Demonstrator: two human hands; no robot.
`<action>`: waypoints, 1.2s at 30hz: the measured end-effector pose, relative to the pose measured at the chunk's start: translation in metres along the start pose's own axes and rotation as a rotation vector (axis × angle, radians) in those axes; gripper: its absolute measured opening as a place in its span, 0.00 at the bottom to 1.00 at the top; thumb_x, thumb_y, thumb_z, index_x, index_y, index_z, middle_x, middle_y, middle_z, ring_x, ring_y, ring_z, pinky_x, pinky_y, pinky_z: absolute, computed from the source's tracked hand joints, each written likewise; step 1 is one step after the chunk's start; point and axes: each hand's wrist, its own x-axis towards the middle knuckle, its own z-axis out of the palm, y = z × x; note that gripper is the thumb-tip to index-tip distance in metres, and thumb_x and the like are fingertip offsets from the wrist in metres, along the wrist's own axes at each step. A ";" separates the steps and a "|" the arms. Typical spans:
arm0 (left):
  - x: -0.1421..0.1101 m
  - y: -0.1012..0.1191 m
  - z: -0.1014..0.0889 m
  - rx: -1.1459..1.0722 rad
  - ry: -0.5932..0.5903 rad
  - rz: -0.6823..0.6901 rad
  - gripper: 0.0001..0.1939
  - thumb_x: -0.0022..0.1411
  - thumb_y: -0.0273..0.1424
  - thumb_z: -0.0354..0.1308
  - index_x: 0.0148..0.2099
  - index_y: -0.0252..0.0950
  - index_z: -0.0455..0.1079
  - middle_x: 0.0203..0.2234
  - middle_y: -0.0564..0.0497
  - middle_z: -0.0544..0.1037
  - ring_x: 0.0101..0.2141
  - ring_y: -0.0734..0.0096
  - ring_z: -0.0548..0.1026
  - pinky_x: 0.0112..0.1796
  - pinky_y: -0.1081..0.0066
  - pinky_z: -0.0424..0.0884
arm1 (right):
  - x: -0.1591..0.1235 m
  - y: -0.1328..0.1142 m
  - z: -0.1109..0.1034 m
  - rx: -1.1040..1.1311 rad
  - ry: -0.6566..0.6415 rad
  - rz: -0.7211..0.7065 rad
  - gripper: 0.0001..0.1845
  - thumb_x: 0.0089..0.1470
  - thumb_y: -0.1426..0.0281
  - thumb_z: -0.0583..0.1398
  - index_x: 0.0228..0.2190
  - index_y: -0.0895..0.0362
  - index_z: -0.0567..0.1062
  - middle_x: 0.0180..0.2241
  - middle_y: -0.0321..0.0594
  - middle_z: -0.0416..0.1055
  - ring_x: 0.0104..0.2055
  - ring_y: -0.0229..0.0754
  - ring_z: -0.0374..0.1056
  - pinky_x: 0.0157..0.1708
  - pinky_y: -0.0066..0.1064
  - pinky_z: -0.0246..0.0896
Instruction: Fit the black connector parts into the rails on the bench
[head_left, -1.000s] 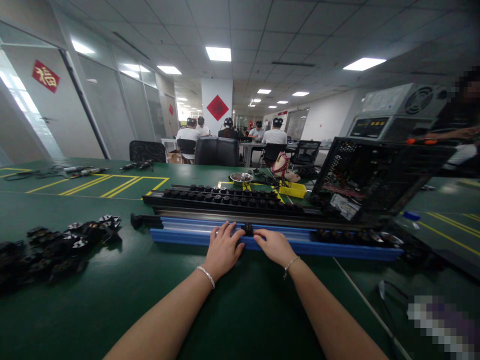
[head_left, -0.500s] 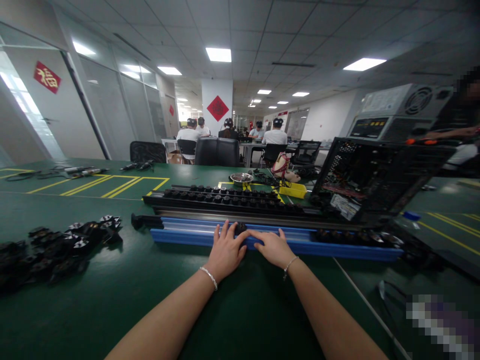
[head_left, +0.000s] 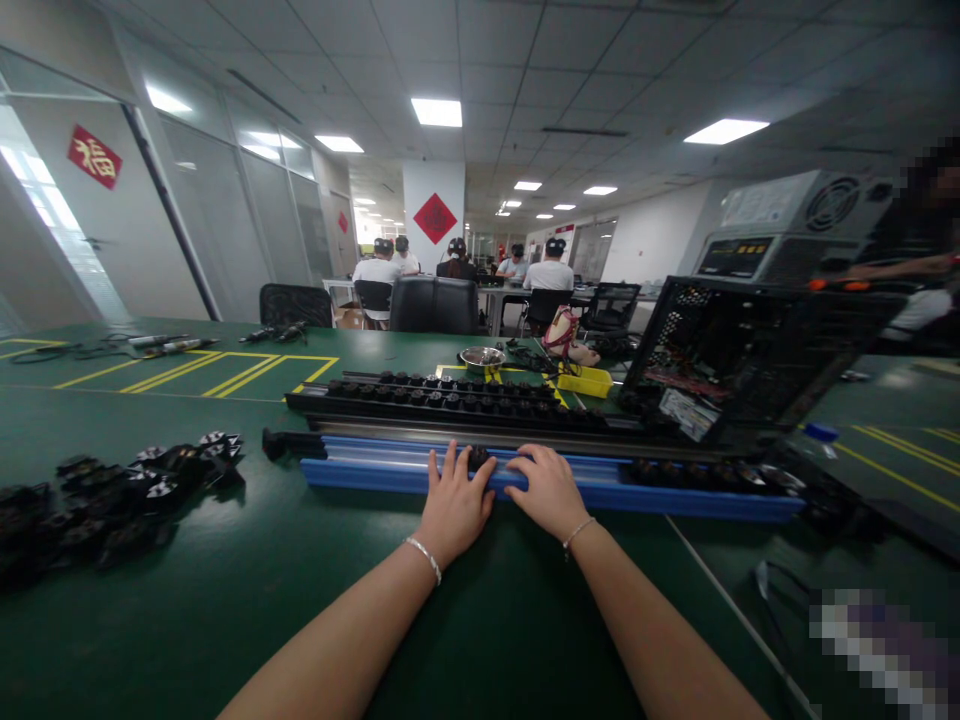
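My left hand (head_left: 455, 513) lies over the front of a blue channel rail (head_left: 390, 478), its fingers spread. A small black part (head_left: 478, 457) sits in the channel between those fingers; whether they press on it I cannot tell. To its right, my right hand (head_left: 547, 490) is at the same rail with thumb and fingers apart and nothing between them. Several similar black parts (head_left: 675, 472) stand in a row in the rail's right end. Behind it lie black rails with black parts (head_left: 450, 398) lined up in them.
A loose pile of black parts (head_left: 161, 480) lies on the green table (head_left: 285, 600) at left. An open computer case (head_left: 765, 360) carries power supplies (head_left: 810, 215) at right. Farther back are a metal bowl (head_left: 482, 357) and a yellow tray (head_left: 585, 381). Several people sit beyond.
My right hand has drawn back a little to the right, its index finger leaving my left hand and the black part. The left hand has hardly moved.
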 end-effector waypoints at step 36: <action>-0.001 -0.004 -0.003 0.087 0.026 -0.182 0.23 0.60 0.45 0.45 0.54 0.42 0.64 0.55 0.39 0.64 0.58 0.47 0.55 0.55 0.44 0.46 | -0.004 0.007 0.010 -0.123 -0.044 -0.075 0.17 0.45 0.63 0.62 0.41 0.50 0.73 0.58 0.40 0.57 0.60 0.48 0.49 0.58 0.48 0.37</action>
